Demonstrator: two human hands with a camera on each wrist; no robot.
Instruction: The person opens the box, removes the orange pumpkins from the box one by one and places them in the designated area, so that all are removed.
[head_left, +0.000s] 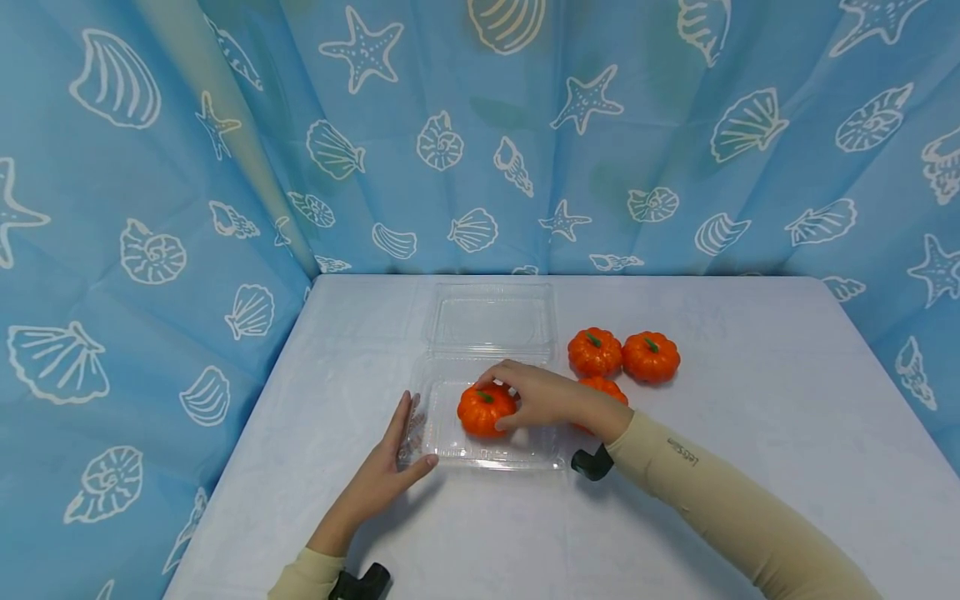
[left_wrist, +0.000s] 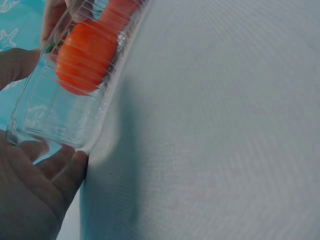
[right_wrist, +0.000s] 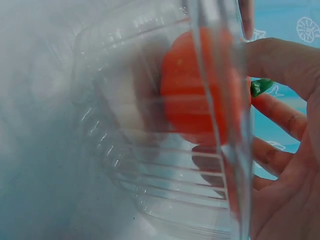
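A small orange pumpkin (head_left: 482, 417) with a green stem sits within the base of a clear plastic clamshell box (head_left: 442, 450). My right hand (head_left: 536, 395) reaches over the box's right side and holds the pumpkin between thumb and fingers. In the right wrist view the pumpkin (right_wrist: 192, 95) shows through the clear wall, fingers spread around its stem side. My left hand (head_left: 384, 477) lies along the box's left side, fingers extended and thumb near the front corner. The left wrist view shows those fingertips (left_wrist: 75, 167) against the wall's lower edge.
The box's lid (head_left: 491, 321) lies folded back behind the base. Two pumpkins (head_left: 595, 352) (head_left: 651, 357) stand to the right on the white-covered table (head_left: 750, 400). A third pumpkin (head_left: 606, 387) is partly hidden under my right forearm. A blue shell-print curtain (head_left: 450, 192) hangs behind.
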